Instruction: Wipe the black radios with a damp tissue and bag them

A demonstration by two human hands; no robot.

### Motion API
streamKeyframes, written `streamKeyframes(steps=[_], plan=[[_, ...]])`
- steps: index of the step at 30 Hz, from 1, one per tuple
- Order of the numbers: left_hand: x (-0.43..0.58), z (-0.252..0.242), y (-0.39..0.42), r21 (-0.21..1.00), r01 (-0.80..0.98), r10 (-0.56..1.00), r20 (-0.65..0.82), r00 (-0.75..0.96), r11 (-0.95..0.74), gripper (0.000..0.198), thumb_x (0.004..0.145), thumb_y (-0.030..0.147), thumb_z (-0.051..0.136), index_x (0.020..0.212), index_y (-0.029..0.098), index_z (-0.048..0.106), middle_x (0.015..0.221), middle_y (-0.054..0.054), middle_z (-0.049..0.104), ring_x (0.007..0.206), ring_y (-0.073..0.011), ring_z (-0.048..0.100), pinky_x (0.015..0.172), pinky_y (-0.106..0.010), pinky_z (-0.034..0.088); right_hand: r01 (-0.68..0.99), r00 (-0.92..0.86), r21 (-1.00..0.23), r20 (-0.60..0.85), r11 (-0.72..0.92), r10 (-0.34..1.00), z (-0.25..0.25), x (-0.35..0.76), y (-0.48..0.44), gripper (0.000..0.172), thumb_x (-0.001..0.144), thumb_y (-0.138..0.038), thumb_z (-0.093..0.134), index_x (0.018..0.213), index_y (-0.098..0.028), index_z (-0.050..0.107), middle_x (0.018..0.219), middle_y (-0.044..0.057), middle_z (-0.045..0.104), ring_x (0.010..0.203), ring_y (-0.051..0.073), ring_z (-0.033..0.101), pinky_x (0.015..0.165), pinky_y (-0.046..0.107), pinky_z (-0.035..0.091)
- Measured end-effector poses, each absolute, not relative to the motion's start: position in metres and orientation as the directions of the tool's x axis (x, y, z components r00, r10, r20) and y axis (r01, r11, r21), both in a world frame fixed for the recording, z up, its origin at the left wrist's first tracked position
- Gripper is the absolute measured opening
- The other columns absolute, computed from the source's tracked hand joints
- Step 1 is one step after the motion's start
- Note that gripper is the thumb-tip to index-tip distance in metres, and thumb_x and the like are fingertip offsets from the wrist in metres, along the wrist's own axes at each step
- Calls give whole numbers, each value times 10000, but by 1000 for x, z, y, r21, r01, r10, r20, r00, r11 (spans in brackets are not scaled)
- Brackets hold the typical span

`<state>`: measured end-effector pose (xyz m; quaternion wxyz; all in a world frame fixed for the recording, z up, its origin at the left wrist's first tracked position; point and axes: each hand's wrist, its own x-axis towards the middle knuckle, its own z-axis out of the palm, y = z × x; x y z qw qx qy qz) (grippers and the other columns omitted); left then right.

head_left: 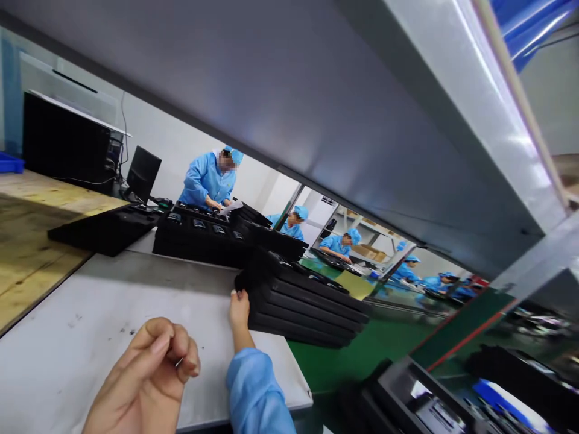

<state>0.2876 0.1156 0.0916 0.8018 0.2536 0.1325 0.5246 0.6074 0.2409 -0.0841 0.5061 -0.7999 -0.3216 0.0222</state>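
Observation:
My left hand (151, 371) is raised over the white tabletop (104, 307) in the foreground. Its fingers are curled in and the thumb rests against them, with nothing visible between. Farther forward, my right hand (239, 308), in a blue sleeve, grips the near left corner of a stack of black foam trays (312, 307). Its fingertips are partly hidden against the foam. The stack sits at a slant, partly on the white top and partly over the green surface (384, 331). Small dark parts lie in the uppermost tray.
More black trays (199, 238) with small devices stand behind. A wooden surface (36, 253) and a monitor (143, 173) are at left. A grey shelf (294, 90) hangs low overhead. Several co-workers in blue work beyond, one person (208, 181) nearest. Dark boxes (420, 398) lie lower right.

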Motion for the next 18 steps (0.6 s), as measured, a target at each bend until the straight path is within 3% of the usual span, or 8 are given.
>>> streamKeyframes(steps=[7,18], plan=[[283,97,111,594,-744,915,32,402,306,117,686,293,727,690,287,610,632,-16,516,552,-196,524,461,-305,461,397,839,-893,260,-212,478,-82,627,217,333,949,-373,605,1205,-161,583,1208,88,598,1067,231,602,925,455,511],[277,107,99,477,-802,911,4,412,360,81,746,225,680,761,189,609,674,3,486,587,-123,499,528,-217,470,349,842,-924,235,-157,486,-76,682,157,336,946,-378,607,1203,-163,581,1212,84,588,1043,228,603,887,436,529]])
